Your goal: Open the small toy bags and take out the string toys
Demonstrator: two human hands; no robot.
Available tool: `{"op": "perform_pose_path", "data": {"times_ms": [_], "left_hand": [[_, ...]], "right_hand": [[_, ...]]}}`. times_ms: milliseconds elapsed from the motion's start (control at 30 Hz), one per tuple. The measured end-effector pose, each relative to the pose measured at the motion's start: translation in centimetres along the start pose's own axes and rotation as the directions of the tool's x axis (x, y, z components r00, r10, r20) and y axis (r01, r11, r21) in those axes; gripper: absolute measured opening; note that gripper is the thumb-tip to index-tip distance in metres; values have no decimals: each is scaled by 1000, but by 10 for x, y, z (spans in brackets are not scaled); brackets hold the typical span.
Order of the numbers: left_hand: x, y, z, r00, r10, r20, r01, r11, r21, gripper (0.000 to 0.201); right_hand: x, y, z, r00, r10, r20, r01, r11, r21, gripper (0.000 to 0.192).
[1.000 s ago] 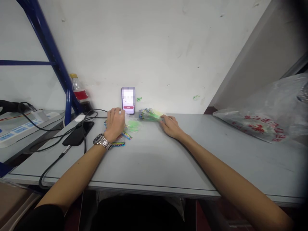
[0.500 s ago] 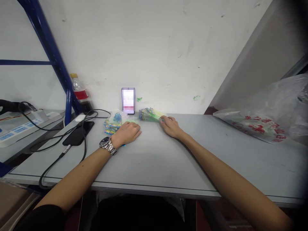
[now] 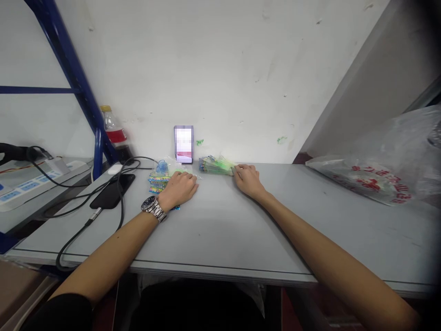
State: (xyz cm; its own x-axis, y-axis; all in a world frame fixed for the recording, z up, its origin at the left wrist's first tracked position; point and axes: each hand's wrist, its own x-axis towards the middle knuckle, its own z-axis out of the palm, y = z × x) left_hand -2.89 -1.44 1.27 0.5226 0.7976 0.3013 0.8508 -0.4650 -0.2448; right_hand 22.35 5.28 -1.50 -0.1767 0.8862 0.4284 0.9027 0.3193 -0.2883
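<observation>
Your left hand [image 3: 179, 188] lies over the left packets [image 3: 157, 181], partly hiding them; whether its curled fingers grip any, I can't tell. Your right hand [image 3: 249, 181] has bent fingertips at the right end of the fanned packets [image 3: 216, 166], their grip unclear. Bare tabletop [image 3: 220, 236] runs to the front edge; behind, the wall [image 3: 241, 69] leaves little room. Rightward, the plastic bag [image 3: 379, 177] is cut off.

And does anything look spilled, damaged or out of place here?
Nothing looks spilled. The white wall has green smudges and dark specks, so it looks marred. The packets partly under the left hand lie unevenly, and a black cable loops over the dark phone.
</observation>
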Motion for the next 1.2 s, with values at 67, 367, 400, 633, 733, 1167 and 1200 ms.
{"op": "perform_pose_path", "data": {"times_ms": [67, 367, 400, 633, 733, 1167, 1200], "left_hand": [[0, 1, -1, 1000, 7, -12, -7, 1000, 4, 28], [1, 5, 1, 990, 37, -133, -52, 993, -110, 26], [2, 6, 2, 987, 29, -159, -52, 989, -141, 26], [3, 10, 10, 950, -35, -309, -61, 954, -294, 31], [2, 11, 10, 945, -61, -322, -63, 930, -363, 31], [3, 14, 8, 902, -54, -429, -146, 896, -419, 18], [3, 13, 8, 901, -53, -430, -137, 906, -400, 18]], "right_hand": [[1, 0, -4, 992, 10, -127, -2, 998, 58, 28], [-5, -24, -25, 902, 184, -391, 108, 781, 616, 22], [-6, -27, -25, 909, 202, -366, 117, 717, 687, 28], [-11, -46, -22, 980, 189, -55, -6, 307, 952, 14], [-16, -55, -24, 982, 183, 54, -85, 164, 983, 15], [-19, -58, -18, 970, 214, 114, -155, 186, 970, 17], [-19, -58, -19, 962, 235, 137, -185, 196, 963, 18]]}}
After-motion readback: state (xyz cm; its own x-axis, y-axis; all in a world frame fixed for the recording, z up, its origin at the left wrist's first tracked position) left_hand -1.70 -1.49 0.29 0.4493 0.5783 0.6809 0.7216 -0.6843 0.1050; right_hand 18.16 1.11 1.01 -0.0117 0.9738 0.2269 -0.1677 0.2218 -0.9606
